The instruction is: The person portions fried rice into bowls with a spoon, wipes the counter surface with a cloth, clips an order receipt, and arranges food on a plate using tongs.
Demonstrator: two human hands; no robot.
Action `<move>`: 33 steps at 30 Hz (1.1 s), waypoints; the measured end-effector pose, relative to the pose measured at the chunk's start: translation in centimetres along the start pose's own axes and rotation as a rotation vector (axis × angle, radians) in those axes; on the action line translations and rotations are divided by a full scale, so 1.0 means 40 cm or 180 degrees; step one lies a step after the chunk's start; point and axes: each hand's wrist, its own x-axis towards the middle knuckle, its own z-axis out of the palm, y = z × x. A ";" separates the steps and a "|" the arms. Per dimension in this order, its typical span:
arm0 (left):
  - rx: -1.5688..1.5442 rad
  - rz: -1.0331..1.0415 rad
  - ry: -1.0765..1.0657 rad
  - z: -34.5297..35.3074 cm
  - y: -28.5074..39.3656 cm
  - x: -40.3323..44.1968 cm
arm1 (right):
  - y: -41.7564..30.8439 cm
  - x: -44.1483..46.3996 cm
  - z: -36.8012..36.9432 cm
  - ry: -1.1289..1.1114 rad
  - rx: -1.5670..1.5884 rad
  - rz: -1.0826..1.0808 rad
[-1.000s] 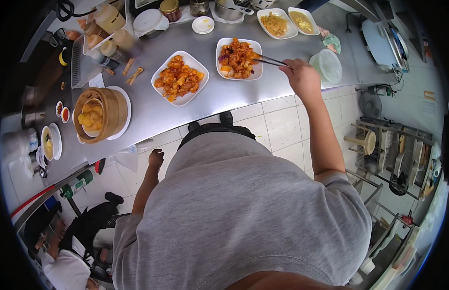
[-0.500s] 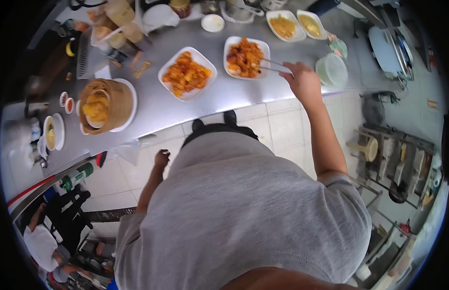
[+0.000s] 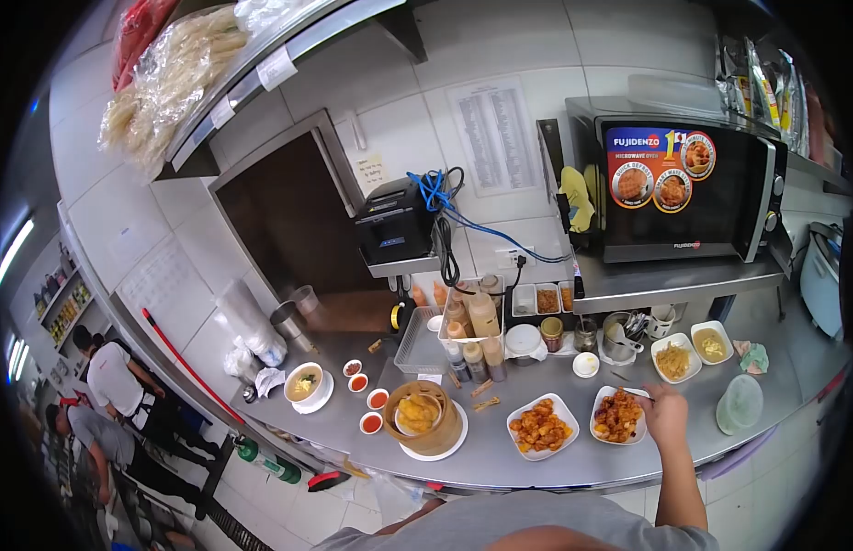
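My right hand is closed around slim metal tongs, whose tips reach the orange-red sauced pieces in a square white bowl. Left of it stands a matching white bowl of similar sauced food. A bamboo steamer with yellow fried-looking food rests on a white plate farther left. To the right of my hand is a cloudy plastic tub. Of my left arm, only a part shows low by my shirt; its fingers are hidden.
Sauce bottles fill a white basket at the back. Two white bowls of yellowish food, one noodle-like, sit behind my right hand. A soup bowl and small red sauce cups are leftward. A microwave sits above; two people stand far left.
The view has tilted up, bringing the wall, shelf and microwave into sight. My right hand stays at the right-hand bowl with the tongs. My left hand has dropped mostly out of sight.
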 end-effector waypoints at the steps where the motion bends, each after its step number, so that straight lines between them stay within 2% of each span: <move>1: -0.0002 0.0016 -0.0013 -0.002 0.000 -0.002 | 0.007 -0.006 0.000 0.0026 -0.0034 -0.0007; 18: -0.0119 -0.0001 -0.0501 0.025 -0.037 -0.051 | 0.008 -0.050 -0.067 0.0132 -0.0315 0.0216; 21: -0.0267 -0.0029 -0.0824 0.019 -0.066 -0.074 | -0.014 -0.030 -0.071 0.0030 -0.0280 0.0209; 24: -0.0526 0.0062 -0.1709 -0.105 -0.086 -0.131 | 0.061 -0.012 -0.052 -0.0487 -0.1126 0.0171; 25: -0.0501 0.0290 -0.1972 -0.171 -0.045 -0.187 | 0.085 -0.018 -0.054 -0.0572 -0.1125 0.0052; 26: -0.0488 0.0809 -0.1952 -0.235 0.074 -0.296 | 0.096 -0.032 -0.056 -0.0410 -0.0902 -0.0239; 27: 0.0325 0.2295 -0.1531 -0.267 0.124 -0.311 | 0.117 -0.033 -0.055 -0.0785 -0.1071 -0.0106; 28: 0.1144 0.3613 -0.0501 -0.297 0.173 -0.324 | 0.092 -0.038 -0.065 -0.0980 -0.1076 -0.0009; 29: -0.0182 0.2116 -0.0787 -0.324 0.256 -0.395 | 0.087 -0.051 -0.065 -0.1039 -0.0888 0.0039; 30: -0.0776 0.1514 -0.0403 -0.327 0.346 -0.457 | 0.067 -0.063 -0.061 -0.1110 -0.0973 0.0131; 32: -0.1044 0.1854 0.0068 -0.327 0.405 -0.478 | 0.067 -0.067 -0.035 -0.1528 -0.1012 0.0473; 33: -0.1027 0.1744 0.0000 -0.316 0.421 -0.476 | 0.090 -0.077 -0.010 -0.1516 -0.0953 0.0432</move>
